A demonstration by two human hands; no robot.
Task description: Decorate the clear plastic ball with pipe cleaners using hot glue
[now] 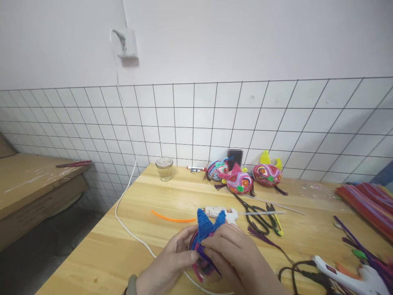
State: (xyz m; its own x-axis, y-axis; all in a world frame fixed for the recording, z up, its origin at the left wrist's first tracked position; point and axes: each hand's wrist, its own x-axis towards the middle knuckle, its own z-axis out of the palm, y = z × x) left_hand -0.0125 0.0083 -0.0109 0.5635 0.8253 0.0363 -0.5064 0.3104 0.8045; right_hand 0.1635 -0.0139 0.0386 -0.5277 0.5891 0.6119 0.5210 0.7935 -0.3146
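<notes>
both hands are gripping a blue-eared pipe-cleaner mask (pixel 206 241): the left hand (pixel 172 262) is pinching its left edge, the right hand (pixel 236 256) is pressing its front. the mask is being held just in front of the scissors (pixel 259 217), with the orange pipe cleaner (pixel 172 218) lying left of them.

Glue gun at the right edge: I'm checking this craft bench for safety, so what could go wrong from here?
The glue gun lies on its side near the table's right edge, beside loose pipe cleaners; if hot, it might scorch or stick them. Its black cord loops close to the right hand, so a snag could drag it. The scissors lie open just beyond both hands, the left hand included, as they hold the blue-eared craft piece.
</notes>
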